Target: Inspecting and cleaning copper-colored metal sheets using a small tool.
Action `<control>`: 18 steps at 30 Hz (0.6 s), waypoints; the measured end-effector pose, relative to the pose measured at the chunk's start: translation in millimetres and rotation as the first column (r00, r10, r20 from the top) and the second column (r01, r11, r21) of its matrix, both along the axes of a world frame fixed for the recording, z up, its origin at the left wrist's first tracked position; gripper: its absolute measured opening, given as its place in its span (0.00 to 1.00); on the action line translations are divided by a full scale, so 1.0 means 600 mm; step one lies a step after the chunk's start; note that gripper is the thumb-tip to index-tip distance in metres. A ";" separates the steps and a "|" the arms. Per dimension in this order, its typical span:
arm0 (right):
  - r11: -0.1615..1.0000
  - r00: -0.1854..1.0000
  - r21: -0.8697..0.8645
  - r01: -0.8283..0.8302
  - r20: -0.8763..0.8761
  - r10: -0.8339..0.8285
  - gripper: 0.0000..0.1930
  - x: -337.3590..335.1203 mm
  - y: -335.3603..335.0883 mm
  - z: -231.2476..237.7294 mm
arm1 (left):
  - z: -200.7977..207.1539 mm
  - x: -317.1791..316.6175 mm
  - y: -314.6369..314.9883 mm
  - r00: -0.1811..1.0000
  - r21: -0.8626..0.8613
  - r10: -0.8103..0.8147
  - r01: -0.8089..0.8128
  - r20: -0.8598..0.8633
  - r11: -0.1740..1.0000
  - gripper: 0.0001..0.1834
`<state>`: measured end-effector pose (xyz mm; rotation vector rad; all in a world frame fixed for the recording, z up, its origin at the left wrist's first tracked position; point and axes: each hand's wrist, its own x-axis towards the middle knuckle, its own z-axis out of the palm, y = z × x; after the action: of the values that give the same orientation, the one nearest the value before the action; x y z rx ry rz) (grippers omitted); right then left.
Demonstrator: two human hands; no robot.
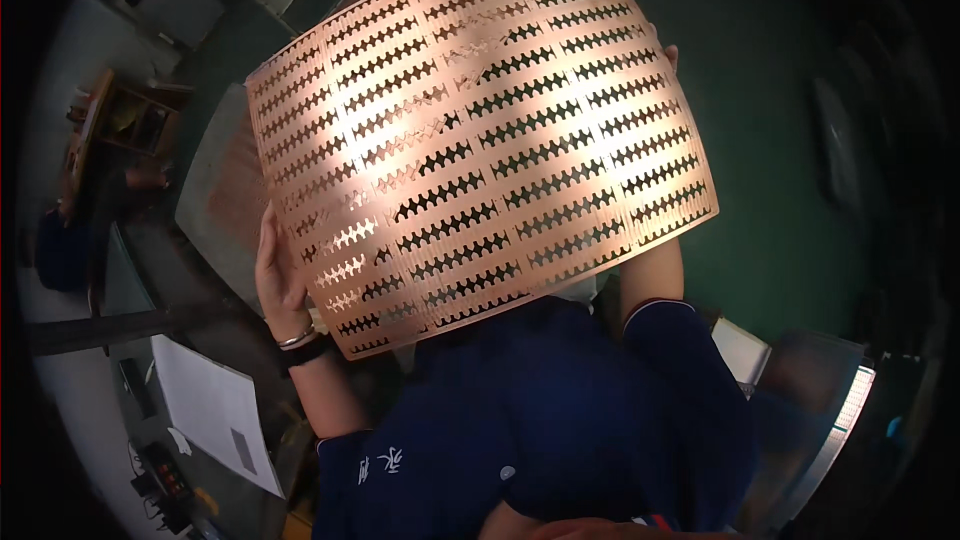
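Note:
A large copper-coloured metal sheet [478,152] is held up in front of me, tilted, with rows of toothed cut-outs across it. Bright light glares off its surface, and dark background shows through many of the openings. My left hand [278,268] grips the sheet's lower left edge, its thumb side in view and its other fingers partly behind the metal. On the far right edge, only a little of my right hand [670,56] shows. The rest of that hand is hidden behind the sheet, while its forearm passes underneath from the lower right.
Behind the sheet on the left, a pale board [205,195] bears a reddish copper-toned surface. White paper [215,415] lies at the lower left, beside a dark device with orange-red parts [165,470]. A person in dark clothes [65,245] is at the far left, near a wooden shelf [135,120].

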<state>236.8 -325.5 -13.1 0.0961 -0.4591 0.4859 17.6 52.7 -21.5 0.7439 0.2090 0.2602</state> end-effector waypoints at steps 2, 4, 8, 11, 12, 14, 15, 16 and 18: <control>1.000 1.000 0.011 -0.013 -0.009 0.013 0.14 -0.002 0.001 0.003 | -0.005 -0.003 0.003 0.999 0.030 0.013 -0.012 -0.033 0.999 0.22; 0.999 0.999 0.025 -0.028 -0.015 0.029 0.14 -0.006 0.004 0.008 | -0.014 -0.012 0.010 0.999 0.116 0.020 -0.014 -0.046 0.993 0.22; 0.997 0.998 0.047 -0.060 -0.034 0.061 0.14 -0.010 0.006 0.018 | -0.014 -0.010 0.002 0.998 0.161 0.015 -0.005 -0.061 0.987 0.23; 0.994 0.995 0.072 -0.086 -0.045 0.089 0.14 -0.013 0.007 0.027 | -0.012 -0.012 -0.002 0.995 0.163 0.040 -0.024 -0.093 0.986 0.23; 0.992 0.994 0.083 -0.097 -0.051 0.101 0.14 -0.013 0.009 0.028 | -0.007 -0.010 -0.007 0.993 0.169 0.043 -0.025 -0.105 0.985 0.23; 0.989 0.992 0.104 -0.106 -0.058 0.112 0.14 -0.015 0.008 0.035 | -0.001 -0.003 -0.011 0.992 0.177 0.045 -0.024 -0.116 0.984 0.23; 0.986 0.990 0.117 -0.118 -0.063 0.126 0.14 -0.015 0.010 0.035 | -0.002 -0.005 -0.013 0.993 0.169 0.029 -0.009 -0.115 0.986 0.23; 0.983 0.988 0.134 -0.128 -0.069 0.138 0.14 -0.014 0.012 0.035 | -0.004 -0.006 -0.015 0.993 0.161 0.012 0.007 -0.115 0.987 0.24; 0.973 0.982 0.172 -0.153 -0.082 0.169 0.14 -0.008 0.015 0.038 | -0.007 -0.006 -0.022 0.992 0.145 0.073 -0.058 -0.100 0.988 0.24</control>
<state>231.7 -316.5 9.5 0.3172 -0.3985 0.5993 14.2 39.3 -25.7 0.8939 0.3173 0.3016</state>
